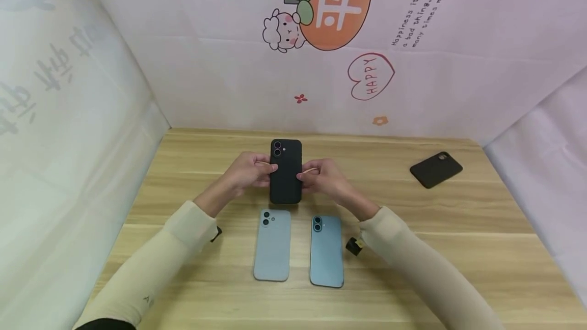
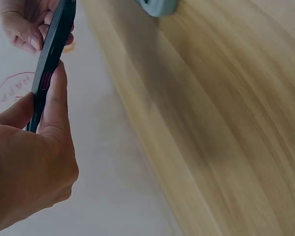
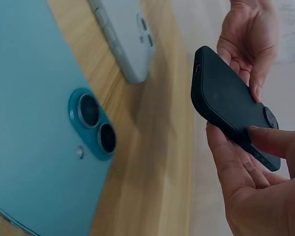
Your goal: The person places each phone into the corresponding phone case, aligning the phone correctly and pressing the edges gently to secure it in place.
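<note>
Both hands hold a phone in a black case (image 1: 286, 180) above the wooden table, its camera side facing up toward the head view. My left hand (image 1: 249, 171) pinches one long edge, thumb on the back and fingers beneath. On the opposite edge my right hand (image 1: 323, 180) grips it the same way, as the right wrist view shows with the cased phone (image 3: 231, 98) tilted. Nearer to me, a whitish phone (image 1: 272, 253) and a blue phone (image 1: 326, 256) lie side by side, camera sides up. The cased phone's screen side is hidden in the head view.
A black phone case (image 1: 435, 169) lies at the table's far right. Behind the wooden table (image 1: 206, 279) hangs a white printed cloth (image 1: 220, 80), with more cloth at both sides. Small black items show beside both cuffs, one near the right cuff (image 1: 382, 228).
</note>
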`<state>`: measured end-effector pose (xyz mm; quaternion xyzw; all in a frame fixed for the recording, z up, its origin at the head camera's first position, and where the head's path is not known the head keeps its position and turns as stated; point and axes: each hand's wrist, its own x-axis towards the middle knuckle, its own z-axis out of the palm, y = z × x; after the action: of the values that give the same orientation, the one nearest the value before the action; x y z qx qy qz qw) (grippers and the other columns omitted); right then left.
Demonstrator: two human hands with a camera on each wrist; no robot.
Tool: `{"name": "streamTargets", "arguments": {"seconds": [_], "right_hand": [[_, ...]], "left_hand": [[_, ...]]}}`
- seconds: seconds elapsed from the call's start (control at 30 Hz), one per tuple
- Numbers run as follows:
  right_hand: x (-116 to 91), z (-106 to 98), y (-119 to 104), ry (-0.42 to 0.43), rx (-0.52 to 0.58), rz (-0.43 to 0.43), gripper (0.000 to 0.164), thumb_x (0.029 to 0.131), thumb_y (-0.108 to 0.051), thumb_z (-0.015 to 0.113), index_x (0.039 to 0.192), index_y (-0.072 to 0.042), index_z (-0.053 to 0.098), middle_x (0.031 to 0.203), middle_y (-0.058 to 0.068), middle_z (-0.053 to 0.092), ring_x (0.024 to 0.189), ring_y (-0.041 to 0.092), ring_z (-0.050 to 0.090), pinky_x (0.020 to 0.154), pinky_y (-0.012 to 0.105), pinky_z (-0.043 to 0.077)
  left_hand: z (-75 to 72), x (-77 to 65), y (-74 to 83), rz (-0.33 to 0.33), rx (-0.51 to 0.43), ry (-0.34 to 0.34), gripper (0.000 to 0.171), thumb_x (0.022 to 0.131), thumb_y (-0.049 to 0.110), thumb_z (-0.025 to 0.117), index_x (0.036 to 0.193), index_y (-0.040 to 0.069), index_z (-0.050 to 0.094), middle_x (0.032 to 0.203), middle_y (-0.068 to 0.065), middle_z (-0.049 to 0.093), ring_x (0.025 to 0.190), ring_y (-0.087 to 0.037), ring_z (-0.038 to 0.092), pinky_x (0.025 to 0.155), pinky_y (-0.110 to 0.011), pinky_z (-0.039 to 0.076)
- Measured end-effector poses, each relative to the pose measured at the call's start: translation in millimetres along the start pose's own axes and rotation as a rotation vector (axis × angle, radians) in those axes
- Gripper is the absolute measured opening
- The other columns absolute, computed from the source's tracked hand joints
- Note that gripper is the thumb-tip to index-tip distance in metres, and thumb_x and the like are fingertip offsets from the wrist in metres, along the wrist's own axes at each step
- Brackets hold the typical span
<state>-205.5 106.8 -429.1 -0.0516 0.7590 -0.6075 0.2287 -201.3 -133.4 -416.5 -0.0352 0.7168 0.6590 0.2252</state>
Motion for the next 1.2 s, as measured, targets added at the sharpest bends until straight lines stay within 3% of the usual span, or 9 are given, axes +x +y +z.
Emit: {"name": "streamTargets", "arguments": {"seconds": [0.2, 0.47, 0.67, 0.93, 1.1, 1.2], "right_hand": [[13, 6, 9, -0.016, -0.037, 0.017, 0.029, 0.099, 0.003, 0.068, 0.126, 0.014, 0.065, 0.109, 0.028, 0.077, 0.084, 0.022, 0.079, 0.087, 0.047, 0.063], [23, 11, 20, -0.083, -0.088, 0.073, 0.034, 0.102, -0.001, 0.066, 0.133, 0.013, 0.064, 0.119, 0.027, 0.074, 0.103, 0.035, 0.077, 0.091, 0.045, 0.063], [28, 15, 21, -0.082, -0.122, 0.097, 0.038, 0.104, -0.004, 0.064, 0.139, 0.012, 0.061, 0.128, 0.027, 0.071, 0.11, 0.033, 0.075, 0.09, 0.039, 0.063], [33, 19, 20, -0.084, -0.163, 0.1, 0.038, 0.105, -0.006, 0.063, 0.138, 0.013, 0.061, 0.127, 0.026, 0.071, 0.108, 0.03, 0.075, 0.092, 0.038, 0.063], [35, 19, 21, -0.072, -0.187, 0.119, 0.039, 0.106, -0.008, 0.063, 0.139, 0.011, 0.061, 0.13, 0.025, 0.069, 0.109, 0.029, 0.075, 0.092, 0.036, 0.063], [36, 19, 22, -0.069, -0.208, 0.125, 0.039, 0.106, -0.01, 0.063, 0.14, 0.009, 0.062, 0.131, 0.024, 0.069, 0.109, 0.028, 0.075, 0.091, 0.035, 0.063]], "left_hand": [[-7.3, 13.7, -9.3, -0.04, 0.057, 0.003, 0.028, 0.106, 0.006, 0.064, 0.131, -0.007, 0.065, 0.114, -0.019, 0.076, 0.086, -0.018, 0.075, 0.082, -0.035, 0.065], [-12.6, 23.5, -22.4, -0.071, 0.096, -0.014, 0.023, 0.106, 0.005, 0.063, 0.124, -0.009, 0.067, 0.099, -0.015, 0.078, 0.08, -0.016, 0.074, 0.077, -0.034, 0.066], [-14.4, 29.7, -29.5, -0.074, 0.134, -0.005, 0.02, 0.107, 0.005, 0.061, 0.12, -0.008, 0.068, 0.102, -0.017, 0.077, 0.084, -0.017, 0.074, 0.078, -0.034, 0.066], [-14.1, 34.4, -34.3, -0.069, 0.231, 0.015, 0.028, 0.104, -0.002, 0.061, 0.131, -0.011, 0.063, 0.117, -0.024, 0.071, 0.102, -0.024, 0.072, 0.087, -0.036, 0.064], [-11.1, 33.7, -34.5, -0.054, 0.299, 0.011, 0.028, 0.102, -0.002, 0.065, 0.129, -0.011, 0.064, 0.109, -0.019, 0.072, 0.095, -0.019, 0.071, 0.086, -0.032, 0.063], [-9.4, 33.4, -35.1, -0.045, 0.344, 0.02, 0.026, 0.102, 0.002, 0.067, 0.126, -0.009, 0.066, 0.1, -0.013, 0.069, 0.088, -0.016, 0.065, 0.079, -0.025, 0.059]]}}
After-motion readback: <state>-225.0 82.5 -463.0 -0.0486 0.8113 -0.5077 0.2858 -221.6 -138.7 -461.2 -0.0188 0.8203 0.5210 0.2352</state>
